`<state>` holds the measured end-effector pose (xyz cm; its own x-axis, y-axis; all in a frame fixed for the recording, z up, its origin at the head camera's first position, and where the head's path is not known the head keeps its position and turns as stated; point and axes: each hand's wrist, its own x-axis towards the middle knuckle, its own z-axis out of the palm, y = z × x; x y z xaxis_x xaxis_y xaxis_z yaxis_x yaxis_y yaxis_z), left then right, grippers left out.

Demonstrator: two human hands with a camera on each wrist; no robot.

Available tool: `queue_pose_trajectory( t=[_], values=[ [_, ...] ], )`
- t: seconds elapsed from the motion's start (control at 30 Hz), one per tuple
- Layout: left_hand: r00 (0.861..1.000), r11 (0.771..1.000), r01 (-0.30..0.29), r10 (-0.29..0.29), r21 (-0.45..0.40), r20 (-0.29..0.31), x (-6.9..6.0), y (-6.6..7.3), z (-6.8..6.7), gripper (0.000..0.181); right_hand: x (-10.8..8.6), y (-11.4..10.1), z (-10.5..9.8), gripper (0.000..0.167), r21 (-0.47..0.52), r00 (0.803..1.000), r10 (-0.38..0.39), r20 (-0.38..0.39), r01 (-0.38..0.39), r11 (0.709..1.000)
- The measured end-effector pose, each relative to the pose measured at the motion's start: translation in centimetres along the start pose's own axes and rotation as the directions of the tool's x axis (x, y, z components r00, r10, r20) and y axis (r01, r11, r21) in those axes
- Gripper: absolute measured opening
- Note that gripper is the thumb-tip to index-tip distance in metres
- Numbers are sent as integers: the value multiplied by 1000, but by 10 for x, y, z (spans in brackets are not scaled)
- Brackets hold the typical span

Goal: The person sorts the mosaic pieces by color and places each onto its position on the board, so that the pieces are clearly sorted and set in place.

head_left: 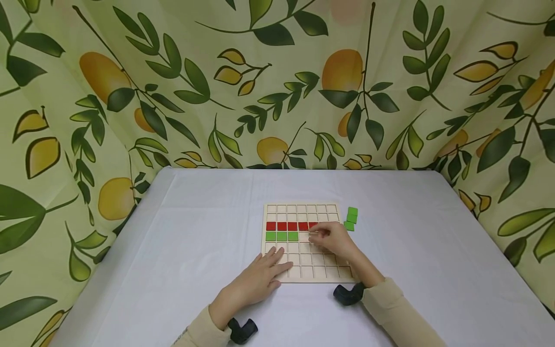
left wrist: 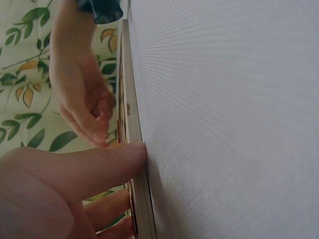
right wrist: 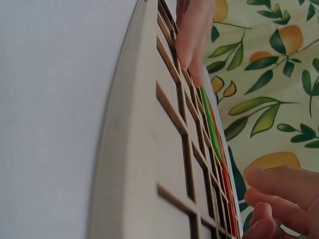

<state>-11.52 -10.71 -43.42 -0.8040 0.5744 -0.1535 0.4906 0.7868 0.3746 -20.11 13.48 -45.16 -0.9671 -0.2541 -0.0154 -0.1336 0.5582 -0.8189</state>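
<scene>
A pale wooden grid board (head_left: 307,273) lies on the white tablecloth. Across it runs a row of several red square tiles (head_left: 282,226), and three green tiles (head_left: 282,236) sit in the row below. My left hand (head_left: 260,274) rests spread on the board's near left corner, its thumb (left wrist: 112,164) against the edge. Over the right part of the tile rows hovers my right hand (head_left: 334,239), fingers loosely bent. In the right wrist view its fingertips (right wrist: 251,174) show no tile between them. This hand covers the right end of the red row.
Three loose green tiles (head_left: 352,215) lie beside the board's upper right edge. A black wrist-worn piece (head_left: 347,294) sits at the right wrist, and another (head_left: 243,331) at the left. A leaf-and-fruit patterned curtain (head_left: 277,96) surrounds the table (head_left: 208,217).
</scene>
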Motion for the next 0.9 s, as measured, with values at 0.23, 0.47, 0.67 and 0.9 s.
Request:
queue_pose_trajectory(
  t=[0.23, 0.47, 0.67, 0.9],
  values=[
    [1000, 1000, 3, -3, -4, -1, 0, 1, -1, 47, -3, 4, -13, 20, -29, 1000, 14, -23, -15, 999],
    [1000, 1000, 6, -6, -5, 8, 1, 1, -1, 48, -5, 11, -26, 24, -17, 998, 45, -54, -46, 999],
    [1000, 1000, 3, -3, -4, 5, 1, 1, -1, 48, -7, 18, -34, 25, -14, 997, 50, -67, -51, 999],
    [1000, 1000, -1, 1, -3, -3, 0, 1, -2, 47, -8, 24, -45, 26, -52, 994, 62, -93, -67, 996]
  ],
)
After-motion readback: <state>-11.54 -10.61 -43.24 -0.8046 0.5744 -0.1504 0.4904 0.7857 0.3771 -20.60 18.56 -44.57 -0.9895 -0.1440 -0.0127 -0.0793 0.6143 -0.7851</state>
